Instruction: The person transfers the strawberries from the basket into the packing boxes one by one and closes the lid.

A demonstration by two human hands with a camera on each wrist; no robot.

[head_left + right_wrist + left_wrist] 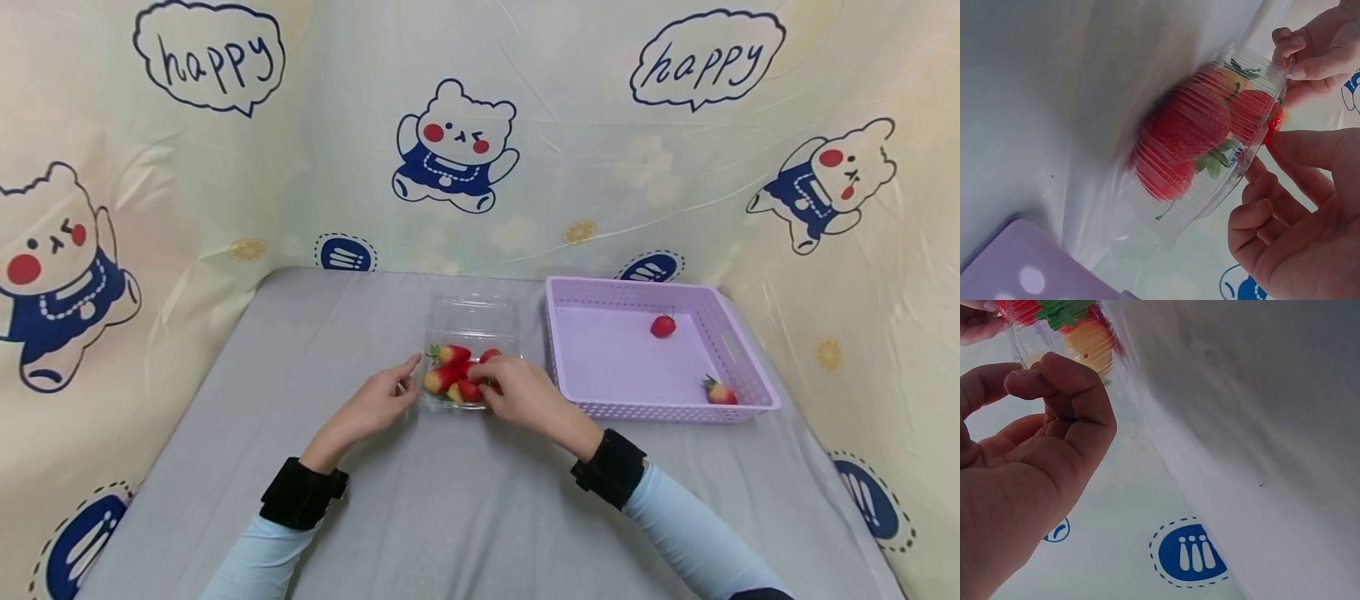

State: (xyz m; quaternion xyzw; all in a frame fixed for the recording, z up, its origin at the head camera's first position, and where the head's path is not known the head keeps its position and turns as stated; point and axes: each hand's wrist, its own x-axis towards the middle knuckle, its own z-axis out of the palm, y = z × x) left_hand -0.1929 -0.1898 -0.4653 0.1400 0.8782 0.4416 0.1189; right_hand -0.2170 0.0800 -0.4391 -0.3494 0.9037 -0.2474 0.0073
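Note:
My right hand (517,392) reaches over a clear plastic clamshell box (1210,212). Its thumb and fingertips pinch a red strawberry (1274,125) at the box's top, partly hidden by the fingers in the head view. Beside the box's left edge is my left hand (378,396), index finger reaching to the rim and other fingers loosely bent (1066,394). Several red and yellowish strawberries (442,379) with green leaves lie inside the box. Its transparent lid (474,317) stands raised at the back.
A lilac basket (607,406) stands to the box's right on the grey cloth (420,517). Inside it are a red strawberry (663,326) near the back and a paler one (720,392) in the front right corner. A printed curtain (570,167) surrounds the table.

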